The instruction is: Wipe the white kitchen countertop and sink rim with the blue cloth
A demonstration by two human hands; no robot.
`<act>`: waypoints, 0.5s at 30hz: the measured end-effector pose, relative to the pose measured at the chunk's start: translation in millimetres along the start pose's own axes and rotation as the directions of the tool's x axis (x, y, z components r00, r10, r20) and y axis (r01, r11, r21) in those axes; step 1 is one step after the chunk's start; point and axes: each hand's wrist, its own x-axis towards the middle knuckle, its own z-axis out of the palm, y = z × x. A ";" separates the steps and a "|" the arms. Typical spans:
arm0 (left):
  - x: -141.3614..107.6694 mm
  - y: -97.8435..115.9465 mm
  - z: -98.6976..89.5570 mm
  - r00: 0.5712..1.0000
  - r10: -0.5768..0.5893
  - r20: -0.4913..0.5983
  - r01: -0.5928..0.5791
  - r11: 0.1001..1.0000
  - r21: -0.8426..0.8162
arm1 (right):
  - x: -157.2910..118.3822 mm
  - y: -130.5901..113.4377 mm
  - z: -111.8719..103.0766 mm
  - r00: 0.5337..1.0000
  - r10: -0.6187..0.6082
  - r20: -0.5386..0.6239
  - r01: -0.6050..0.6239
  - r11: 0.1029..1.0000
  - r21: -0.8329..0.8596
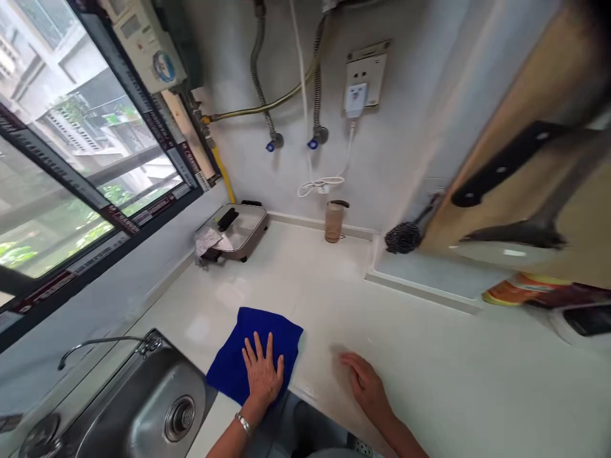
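Note:
My left hand [263,375] lies flat with spread fingers on a blue cloth [233,362]. The cloth is laid out on the pale countertop [315,286], and one corner reaches the sink's edge. To the right, my right hand [370,385] is at the counter's front part, its fingers loosely bent and the thumb apart from them. Nothing shows in it. I cannot tell whether its fingertips touch the surface. A metal band circles my left wrist.
At left is a steel sink [143,407] with a thin tap [100,343]. An electric pan [238,229] with a grey rag [210,240] stands in the back corner. A brownish jug [334,222] stands by the wall. A wire scrubber [403,237], knife [501,165] and spatula [529,232] hang at right.

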 end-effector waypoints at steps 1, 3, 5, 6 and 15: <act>7.9 8.9 0.2 0.999 0.039 0.007 -0.039 0.999 -0.007 | -11.2 2.9 -17.4 0.997 0.075 -0.002 -0.075 0.997 0.033; 26.0 25.8 -0.7 0.991 0.130 0.018 -0.130 0.991 -0.016 | -33.6 2.9 -51.2 0.970 0.243 -0.021 -0.239 0.965 0.113; 45.1 44.4 -2.9 0.978 0.206 0.021 -0.206 0.978 -0.019 | -55.0 -5.2 -79.9 0.909 0.408 -0.091 -0.381 0.898 0.219; 54.6 55.3 -4.0 0.971 0.237 0.018 -0.236 0.971 -0.021 | -65.3 -10.8 -91.8 0.865 0.482 -0.136 -0.434 0.857 0.279; 141.9 168.2 17.9 0.950 0.313 0.019 -0.306 0.939 -0.154 | -224.5 -9.0 -125.4 0.153 0.832 -0.533 -0.627 0.498 0.598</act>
